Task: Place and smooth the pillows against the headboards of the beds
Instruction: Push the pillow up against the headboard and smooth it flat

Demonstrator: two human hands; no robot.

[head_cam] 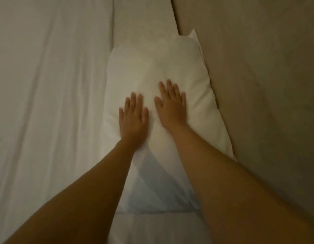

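A white pillow (152,67) lies lengthwise in the middle of the view, its right long edge against the beige padded headboard (258,85). My left hand (133,118) rests flat on the pillow, palm down with fingers spread. My right hand (172,104) lies flat beside it, a little farther up the pillow, fingers also apart. Neither hand grips anything. Both bare forearms reach in from the bottom edge and cover the pillow's near end in part.
A white duvet (47,103) with long creases covers the bed to the left of the pillow. Bare sheet (143,20) shows beyond the pillow's far end, and more sheet (156,228) lies at its near end.
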